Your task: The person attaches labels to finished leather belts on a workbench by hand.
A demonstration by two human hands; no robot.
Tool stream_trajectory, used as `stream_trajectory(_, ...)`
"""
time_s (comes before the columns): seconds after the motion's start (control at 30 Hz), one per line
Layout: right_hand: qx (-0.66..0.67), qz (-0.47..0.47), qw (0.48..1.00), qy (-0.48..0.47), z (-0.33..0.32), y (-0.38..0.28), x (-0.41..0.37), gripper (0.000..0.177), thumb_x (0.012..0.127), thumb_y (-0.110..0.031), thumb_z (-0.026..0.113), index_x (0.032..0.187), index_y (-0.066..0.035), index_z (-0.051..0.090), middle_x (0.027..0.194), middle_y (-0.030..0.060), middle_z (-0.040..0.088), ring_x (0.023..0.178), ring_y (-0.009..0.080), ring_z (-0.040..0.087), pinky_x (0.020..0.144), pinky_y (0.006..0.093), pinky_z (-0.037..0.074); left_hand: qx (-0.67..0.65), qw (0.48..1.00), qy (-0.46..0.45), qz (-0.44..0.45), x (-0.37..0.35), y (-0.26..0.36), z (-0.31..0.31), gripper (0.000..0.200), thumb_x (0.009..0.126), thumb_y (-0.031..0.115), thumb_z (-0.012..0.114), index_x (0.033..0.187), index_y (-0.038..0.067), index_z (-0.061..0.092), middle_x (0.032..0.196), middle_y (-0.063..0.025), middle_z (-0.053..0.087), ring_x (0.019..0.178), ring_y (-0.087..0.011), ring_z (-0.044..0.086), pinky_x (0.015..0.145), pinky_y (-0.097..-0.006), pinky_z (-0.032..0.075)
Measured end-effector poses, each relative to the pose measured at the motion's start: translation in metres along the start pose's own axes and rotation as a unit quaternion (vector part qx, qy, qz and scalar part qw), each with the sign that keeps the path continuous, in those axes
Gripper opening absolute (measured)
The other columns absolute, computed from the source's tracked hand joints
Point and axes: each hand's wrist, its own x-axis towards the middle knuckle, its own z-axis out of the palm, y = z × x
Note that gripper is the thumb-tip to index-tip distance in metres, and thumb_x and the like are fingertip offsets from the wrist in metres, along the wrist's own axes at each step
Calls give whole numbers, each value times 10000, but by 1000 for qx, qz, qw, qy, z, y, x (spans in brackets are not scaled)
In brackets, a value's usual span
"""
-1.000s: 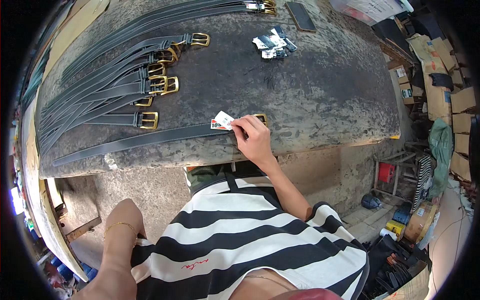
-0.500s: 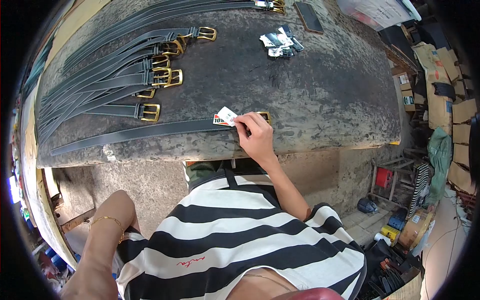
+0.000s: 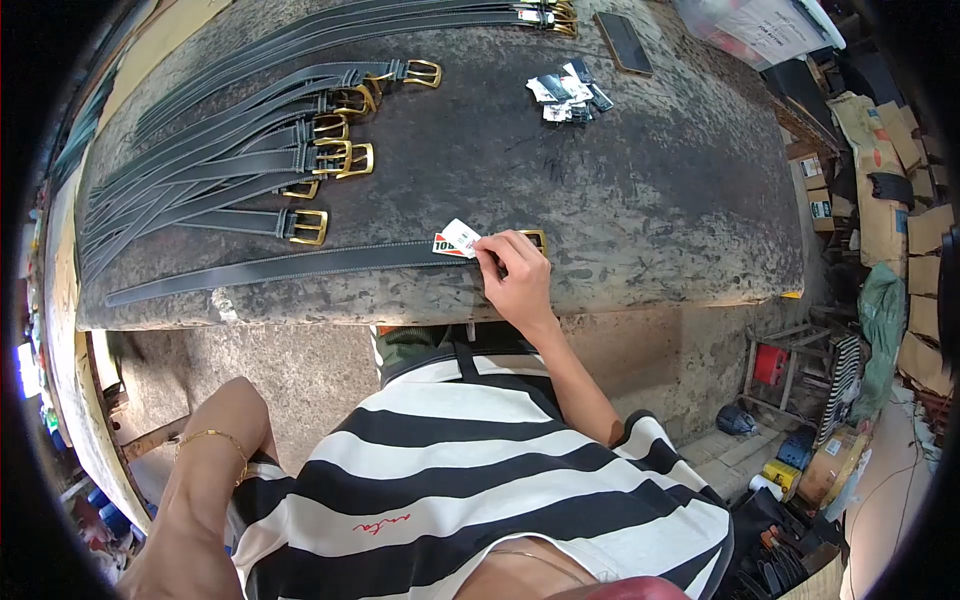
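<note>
My right hand [image 3: 516,277] rests over the buckle end of a dark belt [image 3: 300,266] laid along the table's near edge. Thumb and forefinger pinch a small white tag [image 3: 460,237] with fine print. Right beside the tag, a printed label [image 3: 444,245] ending in "ROL" lies on the strap. Part of the belt's gold buckle [image 3: 541,242] shows behind my knuckles. My left arm is bent, its elbow near the table and a gold bracelet around the forearm; the hand itself is outside the frame at the lower left.
Several dark belts with gold buckles [image 3: 340,158] overlap on the table's left side, and more lie along the back. A pile of small tags [image 3: 568,92] sits near a phone [image 3: 623,43]. A plastic bin [image 3: 755,30] stands at the back right. A stool [image 3: 790,365] is on the floor.
The view has shifted slightly, moving the table's contents a little right and down. My right hand keeps its pinch on the tag, with almost no movement against the belt.
</note>
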Motion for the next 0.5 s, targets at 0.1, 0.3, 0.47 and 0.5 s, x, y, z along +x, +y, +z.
stream_trajectory(0.1, 1, 3, 1000, 0, -2, -2, 1, 70, 855, 0, 723, 913, -28, 695, 836, 104, 672, 687, 271, 627, 608, 354, 492, 17, 1000, -14, 10, -11, 27, 6, 361, 871, 25, 723, 1208, 155, 719, 972, 13, 713, 924, -92, 655, 667, -280, 518)
stream_trajectory(0.3, -25, -4, 999, 23, 1, -1, -2, 63, 851, -13, 728, 902, -18, 691, 850, 131, 674, 726, 317, 647, 631, 375, 505, 93, 987, -124, 46, 63, -78, -4, 417, 889, 59, 735, 1288, 173, 702, 992, 5, 713, 928, -94, 652, 652, -282, 508)
stream_trajectory(0.47, -9, 36, 999, -7, -1, -5, -1, 40, 841, -38, 712, 872, -42, 689, 858, 122, 671, 798, 350, 653, 685, 430, 516, 282, 943, 26, 173, 38, -70, 28, 299, 923, 210, 735, 1219, 176, 715, 1171, 5, 682, 1088, -124, 608, 749, -295, 503)
stream_trajectory(0.5, -9, 37, 999, -10, -3, -8, 0, 41, 842, -37, 713, 881, -43, 699, 859, 121, 677, 797, 343, 658, 688, 425, 523, 289, 944, 51, 149, 32, -64, 39, 315, 910, 199, 749, 1222, 171, 714, 1193, 6, 678, 1126, -119, 585, 744, -305, 506)
